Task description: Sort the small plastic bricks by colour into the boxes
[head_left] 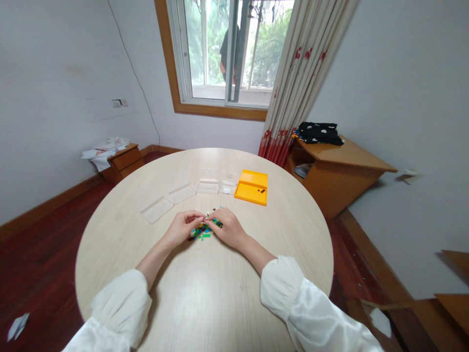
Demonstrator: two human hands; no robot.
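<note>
A small heap of toy building bricks (206,235), mostly green with some blue, yellow and dark ones, lies on the round table (220,283). Over the heap, my left hand (182,228) has its thumb and fingers pinched together from the left. My right hand (230,229) reaches in from the other side, also closed in a pinch, its fingertips almost meeting those of the left. Whatever is between the fingertips is too small to name. Part of the heap is hidden beneath both hands.
Beyond the hands stand several clear plastic boxes (157,210) in an arc. To their right lies an open yellow case (251,196) with a few dark pieces (261,190) in it. A wooden desk (344,159) holds folded black cloth (319,133); a person (227,54) shows at the window.
</note>
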